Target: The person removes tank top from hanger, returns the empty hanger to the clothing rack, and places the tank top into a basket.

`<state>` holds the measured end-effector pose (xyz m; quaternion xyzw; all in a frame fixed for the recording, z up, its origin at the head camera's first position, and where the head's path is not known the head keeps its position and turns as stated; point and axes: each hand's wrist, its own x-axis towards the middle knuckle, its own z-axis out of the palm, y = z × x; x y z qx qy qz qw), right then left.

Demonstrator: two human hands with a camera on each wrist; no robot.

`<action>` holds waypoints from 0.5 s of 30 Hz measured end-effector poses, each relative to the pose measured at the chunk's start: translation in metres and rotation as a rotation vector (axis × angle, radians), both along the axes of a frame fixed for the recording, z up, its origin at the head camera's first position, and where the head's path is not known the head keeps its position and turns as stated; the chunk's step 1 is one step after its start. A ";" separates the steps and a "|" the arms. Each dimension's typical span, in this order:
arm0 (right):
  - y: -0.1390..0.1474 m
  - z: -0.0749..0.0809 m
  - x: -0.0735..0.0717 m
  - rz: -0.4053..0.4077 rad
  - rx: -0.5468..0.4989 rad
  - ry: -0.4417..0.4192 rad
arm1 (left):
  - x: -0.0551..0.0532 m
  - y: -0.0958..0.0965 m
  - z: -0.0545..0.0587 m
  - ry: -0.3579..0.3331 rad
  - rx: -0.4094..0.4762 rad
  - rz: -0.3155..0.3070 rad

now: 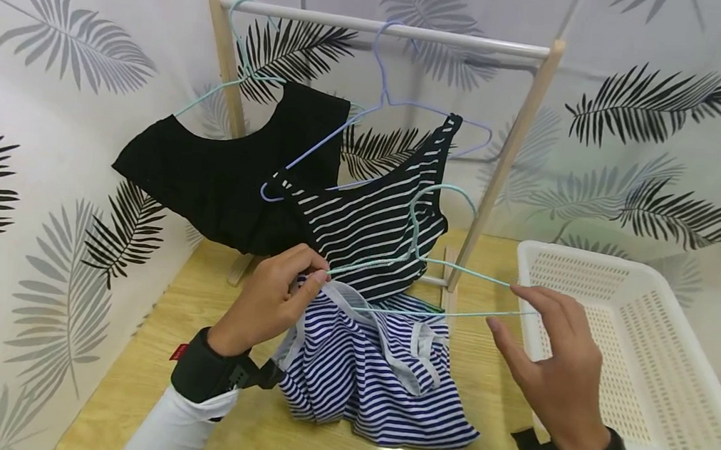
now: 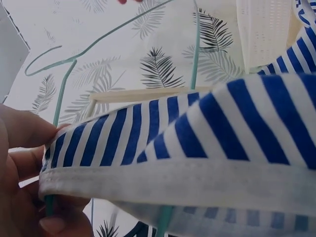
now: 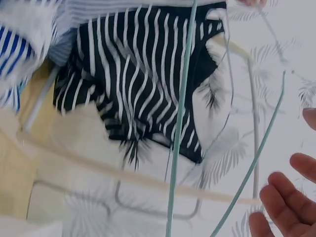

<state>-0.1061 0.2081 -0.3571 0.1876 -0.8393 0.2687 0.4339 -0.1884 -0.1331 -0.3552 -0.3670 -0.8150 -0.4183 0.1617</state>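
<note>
My left hand point(image 1: 273, 299) pinches one end of a mint-green hanger point(image 1: 413, 240) together with a shoulder strap of a blue-and-white striped tank top point(image 1: 378, 391). In the left wrist view, the strap with its white trim point(image 2: 133, 180) loops around the hanger's end, beside my fingers. The rest of the top lies crumpled on the table, under the hanger. At the hanger's other end my right hand point(image 1: 557, 364) has its fingers spread around the tip. The right wrist view shows those fingers point(image 3: 284, 197) loosely bent beside the green bars, not curled round them.
A rack with wooden posts and a white rail point(image 1: 467, 41) stands behind. From it hang a black top point(image 1: 229, 178) on a green hanger and a black-and-white striped top point(image 1: 367, 218) on a purple hanger point(image 1: 336, 133). At the right sits a white plastic basket point(image 1: 694, 311) on the wooden table point(image 1: 147, 385).
</note>
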 end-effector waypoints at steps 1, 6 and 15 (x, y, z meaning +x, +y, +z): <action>0.003 -0.001 -0.002 -0.009 0.003 0.006 | 0.001 0.001 0.001 0.005 -0.010 -0.006; 0.013 -0.013 -0.003 0.004 0.056 -0.096 | 0.002 0.005 0.005 0.045 -0.047 -0.043; 0.014 -0.018 0.007 0.025 -0.038 -0.122 | 0.004 0.009 0.007 0.046 -0.054 -0.087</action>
